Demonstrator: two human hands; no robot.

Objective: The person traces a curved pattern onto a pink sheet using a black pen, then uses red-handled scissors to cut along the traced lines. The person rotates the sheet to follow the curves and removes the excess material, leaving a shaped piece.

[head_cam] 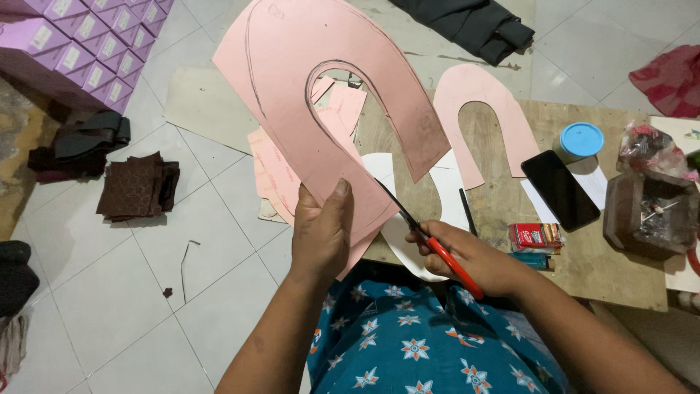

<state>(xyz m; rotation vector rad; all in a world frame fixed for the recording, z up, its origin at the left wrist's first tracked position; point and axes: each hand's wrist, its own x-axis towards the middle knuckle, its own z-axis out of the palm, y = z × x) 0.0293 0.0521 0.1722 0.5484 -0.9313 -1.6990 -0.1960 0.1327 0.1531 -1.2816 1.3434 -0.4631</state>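
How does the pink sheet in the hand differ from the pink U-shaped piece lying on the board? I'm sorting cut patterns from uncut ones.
The pink sheet is held up by the left hand while scissors in the right hand meet its lower edge; the U-shaped piece lies flat, untouched. The sheet looks larger, with pencil lines and a wide margin outside them; the piece is a narrow band. Both are pink with a U-shaped opening.

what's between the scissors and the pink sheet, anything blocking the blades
Nothing visible. The right hand holds the red-handled scissors with blades already at the pink sheet's lower edge, while the left hand grips that sheet.
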